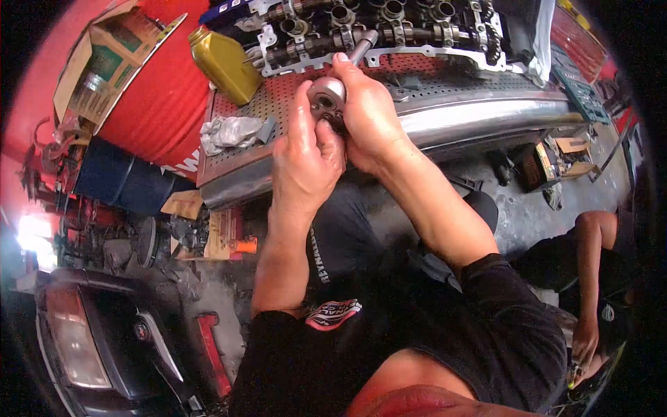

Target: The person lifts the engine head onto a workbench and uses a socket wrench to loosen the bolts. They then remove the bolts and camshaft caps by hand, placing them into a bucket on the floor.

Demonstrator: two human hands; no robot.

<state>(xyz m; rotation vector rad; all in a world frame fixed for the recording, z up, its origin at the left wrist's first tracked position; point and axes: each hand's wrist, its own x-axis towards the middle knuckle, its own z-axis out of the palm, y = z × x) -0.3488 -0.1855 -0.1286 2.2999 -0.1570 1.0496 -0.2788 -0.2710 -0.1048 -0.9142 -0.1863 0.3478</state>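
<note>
Bright metal fronts one worktop (pixel 479 118), its top pierced by rows of small holes. Two bare hands meet over its near edge, with one round steel head (pixel 330 87) between them. One grey shaft (pixel 359 53) juts out past the right thumb, its end close to the engine part (pixel 455 54) in this view; the grip hides whether shaft and head are one piece.

The left hand (pixel 307 154) stands on a nearly upright forearm, its fingers bent and clamped on the head, the index along its side and the thumb below. The right hand (pixel 374 115) comes in on a forearm slanting up from the right, back turned up, thumb lying forward over the shaft; its fingers are closed on that shaft, mostly out of sight beneath.

One engine part lies at the back of the worktop, with four open tubes (pixel 341 15) in a row. To the left are one gold bottle (pixel 226 66) and one crumpled cloth (pixel 233 132). Beside the worktop stand two drums, one red (pixel 147 104), one blue (pixel 132 175). One co-worker (pixel 589 278) is at lower right, an arm reaching down.
</note>
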